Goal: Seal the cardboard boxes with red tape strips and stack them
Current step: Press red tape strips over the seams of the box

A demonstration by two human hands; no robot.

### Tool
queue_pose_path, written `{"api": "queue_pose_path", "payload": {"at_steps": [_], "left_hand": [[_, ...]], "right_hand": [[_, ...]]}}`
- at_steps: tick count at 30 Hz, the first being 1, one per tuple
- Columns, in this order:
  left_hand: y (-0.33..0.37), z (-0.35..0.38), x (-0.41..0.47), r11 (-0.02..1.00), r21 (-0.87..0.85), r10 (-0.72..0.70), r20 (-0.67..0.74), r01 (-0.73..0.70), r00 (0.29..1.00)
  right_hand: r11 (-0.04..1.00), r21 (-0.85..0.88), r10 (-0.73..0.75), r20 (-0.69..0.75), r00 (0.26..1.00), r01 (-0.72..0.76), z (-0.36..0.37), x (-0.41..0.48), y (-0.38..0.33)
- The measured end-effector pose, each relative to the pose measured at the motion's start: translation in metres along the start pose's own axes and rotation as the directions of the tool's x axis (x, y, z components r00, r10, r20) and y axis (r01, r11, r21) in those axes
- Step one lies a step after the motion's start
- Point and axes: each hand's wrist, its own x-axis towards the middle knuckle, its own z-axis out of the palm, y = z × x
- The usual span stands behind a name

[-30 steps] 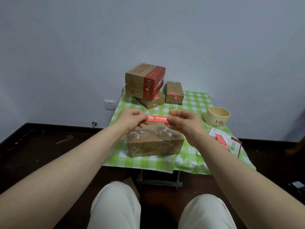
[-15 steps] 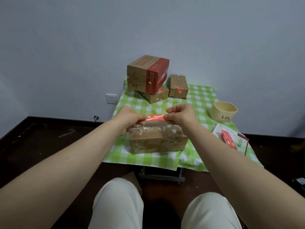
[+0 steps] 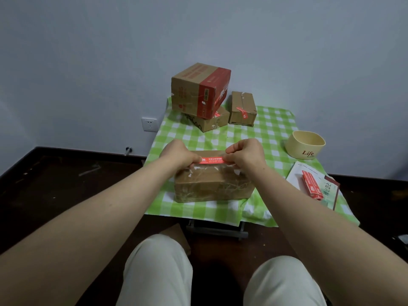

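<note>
A person's left hand [image 3: 176,153] and right hand [image 3: 248,156] are bare, as are both forearms [image 3: 99,208], which run uncovered to the frame's lower corners. Below them, cream-white trousers [image 3: 157,274] fill the foot of the frame. The cloth is plain, smooth and lightly creased, with a dark gap between the two trouser legs. Fingernails are too small to make out.
</note>
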Motion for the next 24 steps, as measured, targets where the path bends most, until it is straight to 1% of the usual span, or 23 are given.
{"api": "queue_pose_path", "payload": {"at_steps": [3,6,10,24], "left_hand": [[-0.0001,0.0050,0.0012,0.996,0.092,0.016,-0.022,-0.014,1.000],[-0.0012,0.0063,0.0025,0.989,0.149,0.024,-0.050,-0.016,0.998],[-0.0017,0.0090,0.0037,0.984,0.177,0.027,-0.054,-0.018,0.998],[0.0041,0.0108,0.0093,0.956,0.294,0.015,-0.034,-0.005,0.999]], "right_hand": [[0.999,-0.039,-0.009,-0.011,1.000,0.009,0.0020,0.0003,0.0009],[0.996,-0.085,-0.004,0.003,1.000,0.005,0.0025,0.0008,0.0023],[0.990,-0.138,-0.014,0.007,1.000,0.015,0.0026,0.0020,0.0051],[0.976,-0.208,-0.054,0.036,0.998,0.060,0.0084,0.0099,0.0094]]}}
